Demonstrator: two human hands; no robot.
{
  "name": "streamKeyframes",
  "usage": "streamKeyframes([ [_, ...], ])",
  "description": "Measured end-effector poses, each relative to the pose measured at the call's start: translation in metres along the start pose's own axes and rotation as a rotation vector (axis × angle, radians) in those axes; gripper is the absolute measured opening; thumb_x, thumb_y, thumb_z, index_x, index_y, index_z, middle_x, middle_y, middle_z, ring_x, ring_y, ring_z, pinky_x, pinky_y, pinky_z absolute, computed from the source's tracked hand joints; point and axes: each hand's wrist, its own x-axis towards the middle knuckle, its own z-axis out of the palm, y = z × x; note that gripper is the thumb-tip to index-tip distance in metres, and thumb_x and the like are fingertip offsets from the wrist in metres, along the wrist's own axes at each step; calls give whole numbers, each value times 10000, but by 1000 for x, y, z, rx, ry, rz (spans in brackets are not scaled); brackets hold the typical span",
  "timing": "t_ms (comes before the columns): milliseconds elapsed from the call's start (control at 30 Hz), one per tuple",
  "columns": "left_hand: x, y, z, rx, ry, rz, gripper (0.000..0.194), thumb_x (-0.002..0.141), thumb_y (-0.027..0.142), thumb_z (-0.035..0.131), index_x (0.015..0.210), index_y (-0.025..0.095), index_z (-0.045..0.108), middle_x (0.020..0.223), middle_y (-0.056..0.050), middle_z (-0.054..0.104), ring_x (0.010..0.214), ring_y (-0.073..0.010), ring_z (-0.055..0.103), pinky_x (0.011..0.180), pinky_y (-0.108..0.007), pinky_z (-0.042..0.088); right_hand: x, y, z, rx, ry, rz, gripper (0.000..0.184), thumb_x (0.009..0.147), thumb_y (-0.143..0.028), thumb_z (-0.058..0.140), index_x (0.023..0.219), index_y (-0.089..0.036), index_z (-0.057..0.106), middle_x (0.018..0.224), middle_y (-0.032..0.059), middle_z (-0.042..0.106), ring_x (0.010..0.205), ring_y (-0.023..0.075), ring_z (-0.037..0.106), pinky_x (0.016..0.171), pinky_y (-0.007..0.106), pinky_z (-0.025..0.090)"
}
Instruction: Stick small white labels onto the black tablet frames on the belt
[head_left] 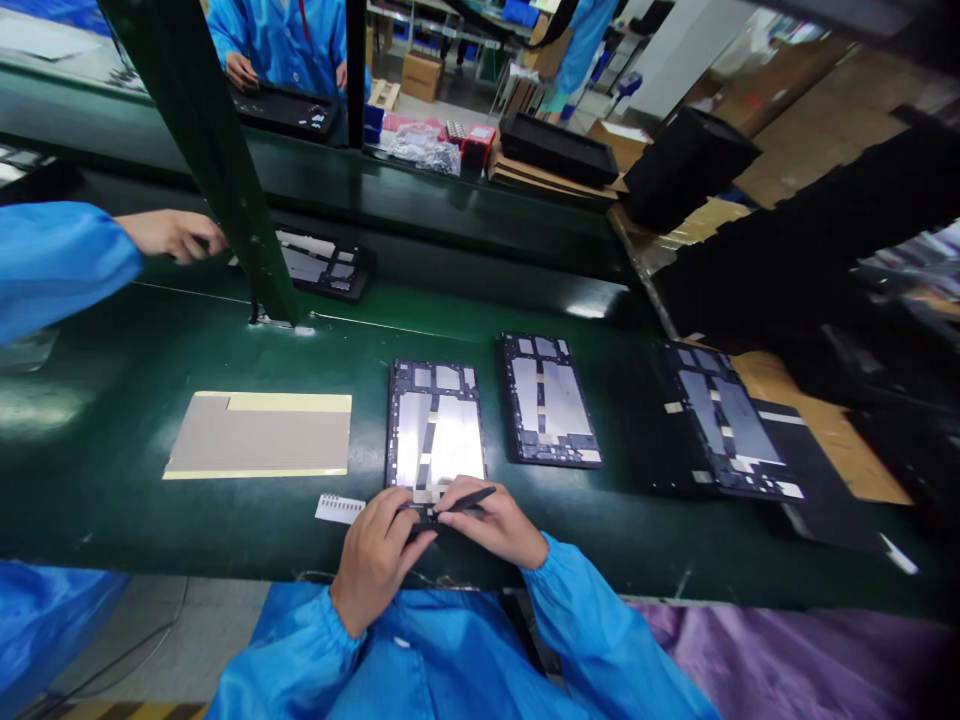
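Directly before me lies an opened tablet [439, 425], its silvery inner plates and a dark ribbon strip facing up. My left hand [381, 555] is closed at its lower left edge, with fingers and thumb on the bottom end. A slim black pen-like tool [474, 499] is pinched in my right hand [495, 525] over the same bottom end; the fingers hide its tip. Just left of my left hand is a small white label strip [340, 508]. A second opened tablet [550, 400] rests to the right.
More opened tablets lie farther right [727, 420] and behind the green post [225, 170]. A grey-brown sheet with yellow edges [259, 435] is on the left of the green bench [105, 420]. A co-worker's arm [60, 260] reaches in from the left; another person [281, 50] works across.
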Motion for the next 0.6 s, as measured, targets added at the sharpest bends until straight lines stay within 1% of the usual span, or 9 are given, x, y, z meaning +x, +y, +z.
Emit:
streamKeyframes([
  [133, 1, 3, 2, -19, 4, -8, 90, 959, 253, 605, 1010, 184, 632, 1108, -100, 682, 1104, -235, 668, 944, -361, 573, -3, 2, 1, -18, -33, -31, 117, 946, -274, 661, 993, -207, 745, 893, 85, 760, 830, 203, 712, 771, 331, 583],
  [200, 1, 5, 0, -59, 18, -2, 74, 955, 249, 611, 991, 187, 628, 1110, -98, 679, 1118, -238, 664, 954, -371, 571, -6, 3, -2, 27, 2, -39, 106, 931, -285, 684, 982, -215, 746, 881, 79, 760, 834, 206, 716, 778, 342, 589],
  [267, -1, 3, -7, -108, 44, 6, 57, 947, 245, 623, 961, 190, 619, 1130, -100, 672, 1174, -249, 641, 975, -380, 564, -3, 1, -7, 118, 151, -27, 92, 914, -304, 710, 955, -227, 739, 861, 65, 754, 827, 205, 718, 766, 348, 599],
  [333, -2, -9, -19, -118, 97, -11, 34, 937, 217, 630, 960, 198, 615, 1152, -97, 669, 1226, -255, 614, 1003, -392, 549, 11, -4, -13, 203, 327, -3, 93, 894, -323, 737, 924, -235, 728, 853, 53, 748, 828, 204, 721, 755, 345, 606],
  [367, -2, -19, -27, -94, 133, -37, 43, 935, 197, 628, 976, 202, 617, 1158, -95, 670, 1229, -251, 612, 1011, -397, 543, 23, -8, -13, 225, 371, 14, 101, 882, -329, 751, 914, -237, 726, 860, 52, 748, 838, 205, 723, 760, 345, 607],
  [400, -2, -32, -35, -47, 169, -72, 74, 935, 181, 621, 1005, 205, 621, 1163, -95, 672, 1215, -247, 620, 1011, -400, 541, 40, -11, -12, 236, 374, 36, 117, 867, -336, 766, 911, -236, 727, 873, 53, 752, 846, 206, 725, 767, 345, 607],
  [467, -1, -63, -51, 108, 232, -167, 161, 944, 185, 603, 1103, 201, 625, 1210, -118, 668, 1202, -262, 629, 1017, -432, 532, 85, -17, 1, 257, 276, 82, 171, 831, -358, 796, 917, -226, 731, 901, 56, 760, 853, 210, 734, 784, 345, 608],
  [533, -1, -94, -65, 319, 235, -286, 303, 953, 243, 595, 1251, 189, 605, 1361, -175, 605, 1278, -334, 582, 1048, -528, 493, 139, -20, 28, 310, 132, 121, 240, 790, -387, 817, 925, -212, 725, 904, 51, 762, 828, 205, 740, 781, 341, 610],
  [600, -2, -118, -73, 496, 184, -392, 450, 949, 311, 599, 1379, 188, 554, 1505, -219, 482, 1368, -418, 487, 1073, -636, 427, 192, -19, 65, 407, 23, 148, 320, 724, -419, 843, 909, -200, 702, 842, 28, 749, 767, 190, 739, 757, 332, 612],
])
